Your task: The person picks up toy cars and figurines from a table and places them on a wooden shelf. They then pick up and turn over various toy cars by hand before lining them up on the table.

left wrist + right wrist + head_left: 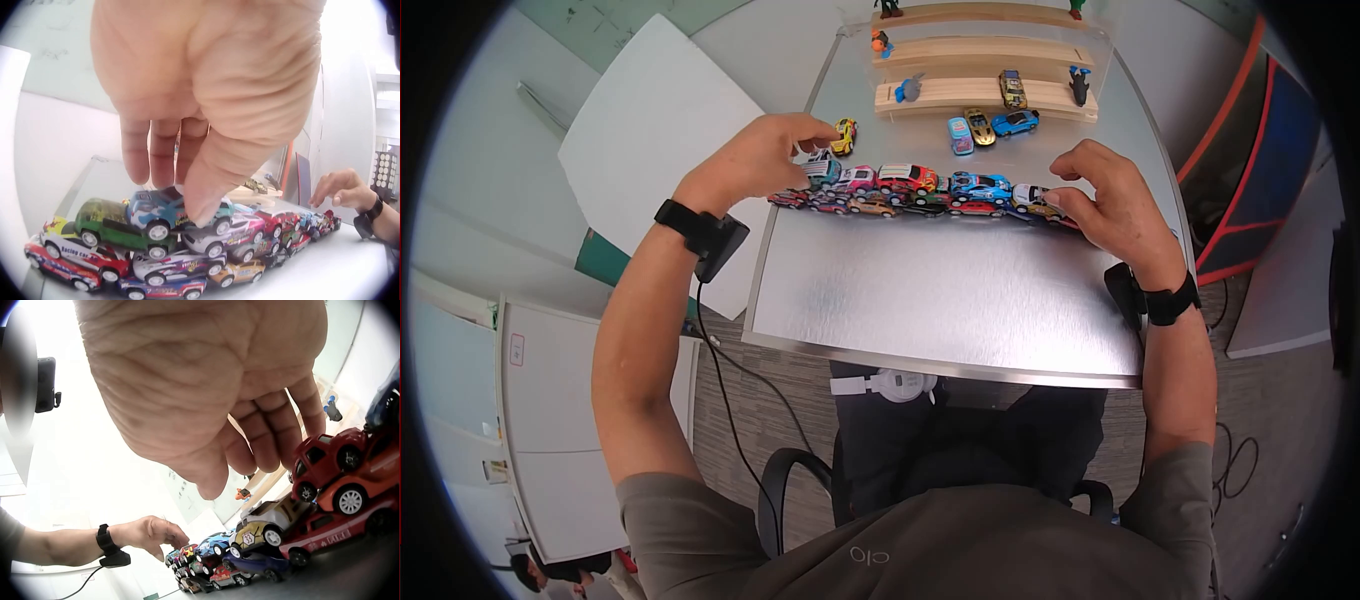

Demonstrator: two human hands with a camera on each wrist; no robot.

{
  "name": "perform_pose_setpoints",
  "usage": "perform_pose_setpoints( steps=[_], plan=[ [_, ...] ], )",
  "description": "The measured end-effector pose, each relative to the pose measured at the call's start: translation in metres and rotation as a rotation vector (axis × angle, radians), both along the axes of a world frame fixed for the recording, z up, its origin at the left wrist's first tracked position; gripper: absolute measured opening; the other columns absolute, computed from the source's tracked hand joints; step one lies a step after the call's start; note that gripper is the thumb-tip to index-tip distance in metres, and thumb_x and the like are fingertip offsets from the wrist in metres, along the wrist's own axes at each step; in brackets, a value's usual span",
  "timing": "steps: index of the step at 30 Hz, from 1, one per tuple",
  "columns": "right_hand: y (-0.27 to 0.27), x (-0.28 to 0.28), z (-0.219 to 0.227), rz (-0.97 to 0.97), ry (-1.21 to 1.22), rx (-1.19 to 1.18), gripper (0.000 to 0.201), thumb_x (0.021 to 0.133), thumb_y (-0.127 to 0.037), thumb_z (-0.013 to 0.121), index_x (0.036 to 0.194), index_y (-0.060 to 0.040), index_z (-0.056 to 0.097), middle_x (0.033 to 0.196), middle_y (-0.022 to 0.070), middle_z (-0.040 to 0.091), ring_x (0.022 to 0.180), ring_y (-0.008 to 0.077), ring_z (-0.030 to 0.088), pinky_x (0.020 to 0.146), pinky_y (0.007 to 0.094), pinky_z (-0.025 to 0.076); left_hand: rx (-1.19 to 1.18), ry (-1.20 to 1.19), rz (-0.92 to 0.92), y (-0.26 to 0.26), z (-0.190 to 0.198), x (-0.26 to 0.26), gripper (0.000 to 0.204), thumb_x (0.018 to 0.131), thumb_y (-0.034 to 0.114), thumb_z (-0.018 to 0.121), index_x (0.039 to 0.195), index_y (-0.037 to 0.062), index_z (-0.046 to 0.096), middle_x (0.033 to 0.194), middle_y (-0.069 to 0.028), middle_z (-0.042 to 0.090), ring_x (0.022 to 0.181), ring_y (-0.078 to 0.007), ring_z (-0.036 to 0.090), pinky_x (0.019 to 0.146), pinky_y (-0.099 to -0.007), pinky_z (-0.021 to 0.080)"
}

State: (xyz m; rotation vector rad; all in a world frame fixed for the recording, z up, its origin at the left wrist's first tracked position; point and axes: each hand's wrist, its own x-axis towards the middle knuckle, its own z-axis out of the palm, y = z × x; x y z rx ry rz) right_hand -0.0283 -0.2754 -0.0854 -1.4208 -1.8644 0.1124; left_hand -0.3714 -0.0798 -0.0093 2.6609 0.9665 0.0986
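Note:
Small toy cars stand stacked in layers along a long row [875, 208] on the metal table. At the row's left end my left hand [750, 160] pinches a light-blue toy car [147, 209] on the top layer, thumb on its near side and fingers behind it. Under and beside that car sit a green car [100, 219] and a white "Racing car" [75, 247]. My right hand [1115, 205] hovers by the right end with bent, spread fingers, nothing between them. Nearest to it are a white-and-gold car [253, 528] and a red car [328, 456].
Behind the row stand a pink-and-blue car [960, 135], a gold car [979, 127] and a blue car [1015, 123]. A yellow car [845, 136] is near my left fingers. Wooden steps [970, 97] at the back bear small figures and a car. The table's front edge [940, 373] faces me.

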Motion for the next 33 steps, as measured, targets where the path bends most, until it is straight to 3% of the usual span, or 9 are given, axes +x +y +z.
perform_pose_setpoints(
  steps=[2, 5, 7, 10, 17, 19, 23, 26, 33],
  plan=[
    [0.0, 0.0, 0.0, 0.001, 0.006, -0.001, 0.023, 0.083, -0.014, 0.076, 0.096, 0.0018, 0.066, 0.088, 0.0156, 0.063, 0.08, 0.0332, 0.063, 0.073, 0.0412, 0.051, 0.002, -0.025, 0.029, 0.008, 0.002, -0.004, 0.054, 0.071, -0.01, 0.072, 0.124, 0.0019, 0.068, 0.114, -0.0101, 0.071, 0.102, -0.0215, 0.066, 0.094, -0.0313, 0.053],
    [0.001, 0.0, 0.0, -0.001, 0.01, -0.005, 0.023, 0.083, -0.015, 0.076, 0.096, 0.0018, 0.066, 0.088, 0.0153, 0.063, 0.08, 0.0329, 0.063, 0.073, 0.0412, 0.051, -0.056, -0.138, 0.114, 0.046, -0.003, -0.013, 0.042, 0.08, -0.001, 0.071, 0.121, 0.0046, 0.071, 0.106, -0.0085, 0.072, 0.101, -0.0226, 0.066, 0.091, -0.0311, 0.053],
    [0.0, 0.001, 0.0, -0.009, 0.006, -0.007, 0.023, 0.083, -0.015, 0.076, 0.096, 0.0018, 0.066, 0.088, 0.0152, 0.063, 0.08, 0.0328, 0.063, 0.073, 0.0412, 0.051, -0.137, 0.016, 0.297, 0.058, -0.002, -0.01, 0.032, 0.087, 0.014, 0.07, 0.118, 0.0062, 0.073, 0.098, -0.0068, 0.071, 0.097, -0.0206, 0.065, 0.087, -0.0301, 0.052],
    [0.0, 0.002, 0.002, -0.014, 0.005, -0.004, 0.023, 0.083, -0.014, 0.076, 0.096, 0.0018, 0.066, 0.088, 0.015, 0.063, 0.081, 0.0328, 0.063, 0.072, 0.0411, 0.051, -0.154, 0.18, 0.354, 0.066, -0.007, -0.002, 0.029, 0.094, 0.025, 0.065, 0.118, 0.0113, 0.075, 0.1, -0.0026, 0.07, 0.092, -0.0158, 0.061, 0.084, -0.0309, 0.049],
    [0.0, 0.002, 0.004, -0.01, -0.002, 0.003, 0.023, 0.082, -0.014, 0.077, 0.095, 0.0011, 0.065, 0.087, 0.0151, 0.063, 0.079, 0.0325, 0.062, 0.071, 0.0409, 0.051, -0.315, 0.407, 0.417, 0.082, -0.019, 0.014, 0.032, 0.096, 0.038, 0.063, 0.115, 0.0161, 0.077, 0.094, -0.0017, 0.07, 0.088, -0.0151, 0.06, 0.077, -0.0324, 0.049],
    [0.0, 0.003, 0.004, -0.009, 0.001, -0.004, 0.023, 0.082, -0.013, 0.077, 0.095, 0.0009, 0.065, 0.086, 0.0151, 0.063, 0.078, 0.0324, 0.062, 0.071, 0.0409, 0.051, -0.338, 0.435, 0.384, 0.082, -0.02, 0.017, 0.038, 0.094, 0.047, 0.064, 0.112, 0.0166, 0.078, 0.102, -0.0065, 0.072, 0.091, -0.0208, 0.065, 0.078, -0.0366, 0.052],
    [0.0, 0.002, 0.005, -0.015, -0.014, -0.013, 0.023, 0.082, -0.014, 0.077, 0.095, 0.0007, 0.066, 0.086, 0.0151, 0.063, 0.078, 0.0326, 0.063, 0.07, 0.041, 0.051, -0.36, 0.454, 0.321, 0.086, -0.025, 0.021, 0.04, 0.094, 0.048, 0.063, 0.111, 0.0155, 0.078, 0.098, -0.0058, 0.071, 0.087, -0.0204, 0.064, 0.078, -0.0357, 0.052],
    [0.0, 0.003, 0.004, -0.015, -0.013, -0.01, 0.023, 0.082, -0.014, 0.076, 0.095, 0.001, 0.066, 0.086, 0.0151, 0.063, 0.078, 0.0329, 0.063, 0.07, 0.0411, 0.051, -0.383, 0.472, 0.309, 0.085, -0.028, 0.023, 0.031, 0.095, 0.035, 0.065, 0.113, 0.0133, 0.078, 0.094, -0.0011, 0.072, 0.08, -0.0153, 0.06, 0.072, -0.0286, 0.048],
    [-0.001, 0.002, 0.003, -0.02, -0.013, -0.006, 0.023, 0.083, -0.015, 0.076, 0.096, 0.0013, 0.066, 0.086, 0.0154, 0.063, 0.079, 0.0333, 0.063, 0.071, 0.0416, 0.051, -0.25, 0.178, 0.297, 0.077, -0.014, 0.005, 0.021, 0.092, 0.02, 0.07, 0.111, 0.0115, 0.073, 0.087, 0.0007, 0.068, 0.079, -0.0095, 0.058, 0.066, -0.0272, 0.045]
  ],
)
